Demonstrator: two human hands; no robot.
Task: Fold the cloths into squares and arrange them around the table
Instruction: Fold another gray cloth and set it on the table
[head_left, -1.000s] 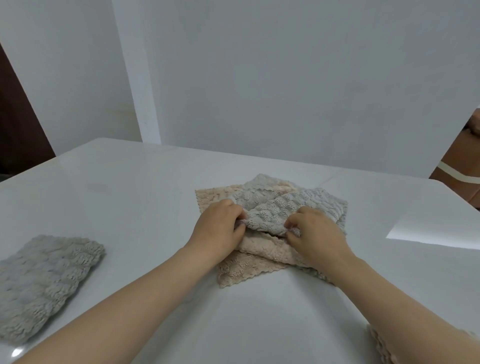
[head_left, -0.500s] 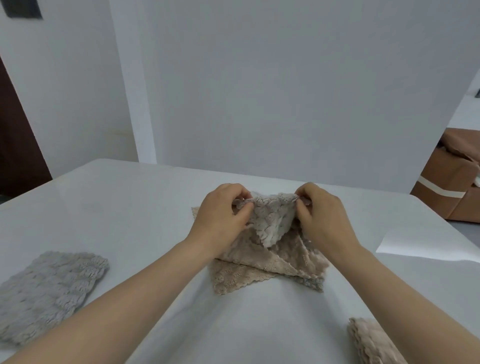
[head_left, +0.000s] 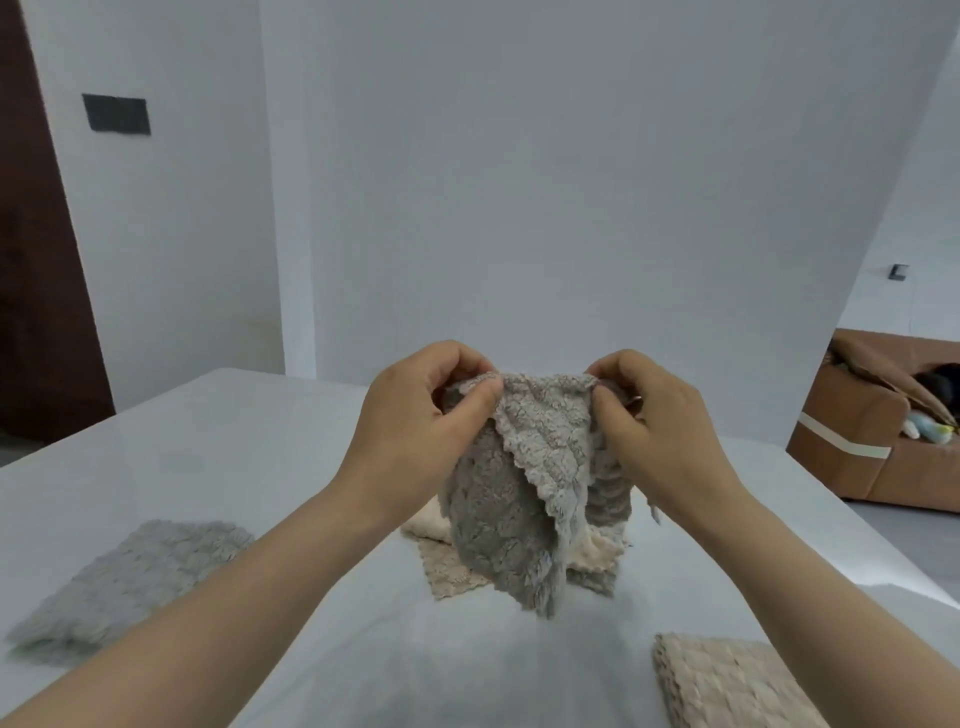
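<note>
Both hands, left hand and right hand, now pinch the grey cloth lifted off the beige pile at twelve o'clock; folding starts next, I'd guess.

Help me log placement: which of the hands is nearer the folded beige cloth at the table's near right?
Right. The right hand is above and beyond the folded beige cloth; the left hand is farther left, both pinching the grey cloth.

Soft, even daylight, faint shadows, slight blur, wide-angle bending at edges.
</note>
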